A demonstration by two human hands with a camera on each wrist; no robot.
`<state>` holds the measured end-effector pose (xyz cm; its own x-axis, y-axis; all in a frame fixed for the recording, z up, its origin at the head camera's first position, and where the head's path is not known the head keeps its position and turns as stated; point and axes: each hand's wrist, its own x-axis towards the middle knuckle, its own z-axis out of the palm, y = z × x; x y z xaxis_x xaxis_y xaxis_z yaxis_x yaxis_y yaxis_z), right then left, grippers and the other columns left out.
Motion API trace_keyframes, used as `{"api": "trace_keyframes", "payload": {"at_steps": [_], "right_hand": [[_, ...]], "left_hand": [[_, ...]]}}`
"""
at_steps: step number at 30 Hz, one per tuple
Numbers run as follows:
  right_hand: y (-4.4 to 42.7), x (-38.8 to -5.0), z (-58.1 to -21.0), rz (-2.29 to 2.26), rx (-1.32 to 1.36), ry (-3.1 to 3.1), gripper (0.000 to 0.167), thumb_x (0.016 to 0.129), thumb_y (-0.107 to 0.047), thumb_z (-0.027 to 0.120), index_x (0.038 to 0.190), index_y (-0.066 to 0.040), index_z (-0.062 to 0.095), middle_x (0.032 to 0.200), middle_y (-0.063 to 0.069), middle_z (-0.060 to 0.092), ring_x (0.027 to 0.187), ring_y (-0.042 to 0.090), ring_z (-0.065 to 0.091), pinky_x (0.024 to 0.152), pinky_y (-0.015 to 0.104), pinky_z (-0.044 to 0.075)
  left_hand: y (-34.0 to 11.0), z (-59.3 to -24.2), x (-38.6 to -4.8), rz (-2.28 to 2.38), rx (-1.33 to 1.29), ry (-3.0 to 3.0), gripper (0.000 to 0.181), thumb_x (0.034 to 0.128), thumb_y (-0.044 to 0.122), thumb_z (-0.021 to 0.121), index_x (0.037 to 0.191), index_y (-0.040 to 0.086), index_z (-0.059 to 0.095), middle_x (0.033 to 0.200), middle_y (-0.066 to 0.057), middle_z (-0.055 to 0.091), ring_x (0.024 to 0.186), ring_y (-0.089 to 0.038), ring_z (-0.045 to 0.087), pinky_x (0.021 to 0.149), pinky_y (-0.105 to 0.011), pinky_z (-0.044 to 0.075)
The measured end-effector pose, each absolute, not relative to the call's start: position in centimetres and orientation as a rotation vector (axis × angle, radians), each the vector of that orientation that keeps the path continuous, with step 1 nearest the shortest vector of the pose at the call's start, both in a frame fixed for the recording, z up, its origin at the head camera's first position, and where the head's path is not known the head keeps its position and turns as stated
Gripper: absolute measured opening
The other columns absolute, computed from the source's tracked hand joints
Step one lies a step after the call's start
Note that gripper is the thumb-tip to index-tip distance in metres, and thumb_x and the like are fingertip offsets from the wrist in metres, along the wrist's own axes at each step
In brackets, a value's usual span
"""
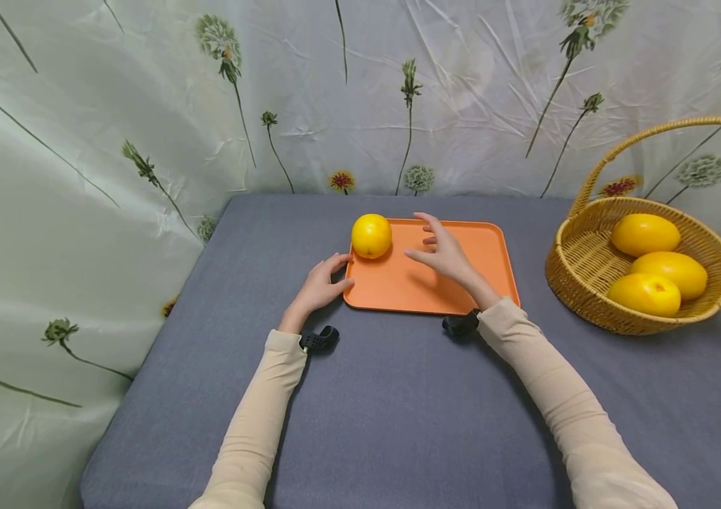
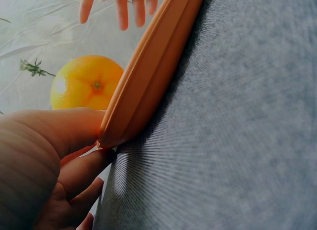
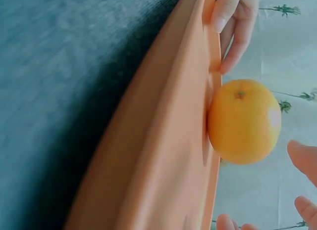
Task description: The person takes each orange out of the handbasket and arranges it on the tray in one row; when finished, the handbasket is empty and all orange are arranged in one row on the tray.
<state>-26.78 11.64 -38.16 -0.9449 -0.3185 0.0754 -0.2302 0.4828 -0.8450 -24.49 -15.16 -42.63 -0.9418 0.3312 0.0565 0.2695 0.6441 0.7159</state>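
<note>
A round yellow orange [image 1: 371,236] stands at the far left corner of a shallow orange tray [image 1: 392,286]. At the tray's left edge my left hand [image 1: 321,283] grips the rim, the thumb over it and the fingers at its outer side, as the left wrist view shows. My right hand [image 1: 444,253] hovers above the middle of the tray, fingers spread and holding nothing. In the right wrist view, fingertips [image 3: 304,158] of that hand appear apart from the orange [image 3: 244,122].
To the right stands a wicker basket [image 1: 579,297] with a tall handle and 3 yellow fruits [image 1: 645,235] inside. Grey-blue cloth [image 1: 399,410] covers the table. A flowered curtain [image 1: 309,92] hangs behind it and along the left.
</note>
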Motion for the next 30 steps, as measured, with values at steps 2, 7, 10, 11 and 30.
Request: {"api": "trace_keyframes", "payload": {"at_steps": [2,7,10,11,30], "right_hand": [[12.1,-26.5,-38.0,-1.473,-0.491,2.629,0.075,0.086,-0.018,0.067,0.148,-0.018,0.026,0.149,0.022,0.03,0.126,0.044,0.044,0.104,0.052,0.041],[13.3,-25.9,-37.8,-1.475,-0.509,2.639,0.074,0.086,-0.019,0.067,0.148,-0.021,0.025,0.148,0.023,0.03,0.127,0.044,0.043,0.103,0.054,0.042],[14.1,-25.5,-37.7,-1.485,-0.515,2.65,0.074,0.087,-0.017,0.066,0.148,-0.02,0.025,0.148,0.024,0.031,0.128,0.044,0.042,0.102,0.055,0.042],[14.4,-25.3,-37.6,-1.493,-0.512,2.652,0.073,0.086,-0.017,0.066,0.148,-0.02,0.026,0.148,0.024,0.031,0.128,0.044,0.042,0.101,0.055,0.042],[20.7,-21.7,-34.3,-1.381,-0.566,2.882,0.064,0.09,-0.016,0.061,0.146,-0.014,0.03,0.14,0.027,0.041,0.12,0.044,0.049,0.094,0.059,0.043]], "left_hand": [[-15.2,-42.6,-24.5,1.181,0.507,2.777,0.052,0.0894,0.017,0.06,0.136,0.001,0.044,0.142,-0.019,0.047,0.144,-0.032,0.024,0.12,-0.051,0.012],[-15.2,-42.7,-24.5,1.185,0.513,2.784,0.051,0.0896,0.017,0.06,0.136,0.001,0.045,0.141,-0.019,0.048,0.144,-0.033,0.024,0.119,-0.051,0.012],[-15.2,-42.8,-24.6,1.178,0.524,2.787,0.051,0.0897,0.017,0.06,0.136,0.001,0.045,0.141,-0.019,0.048,0.144,-0.033,0.024,0.119,-0.051,0.013],[-15.1,-42.8,-24.6,1.174,0.527,2.787,0.051,0.0899,0.018,0.059,0.136,0.001,0.045,0.141,-0.019,0.048,0.144,-0.033,0.024,0.119,-0.052,0.013],[-15.2,-43.0,-24.5,1.188,0.532,2.788,0.051,0.0895,0.016,0.06,0.136,0.001,0.045,0.141,-0.019,0.048,0.144,-0.033,0.024,0.119,-0.052,0.013]]}}
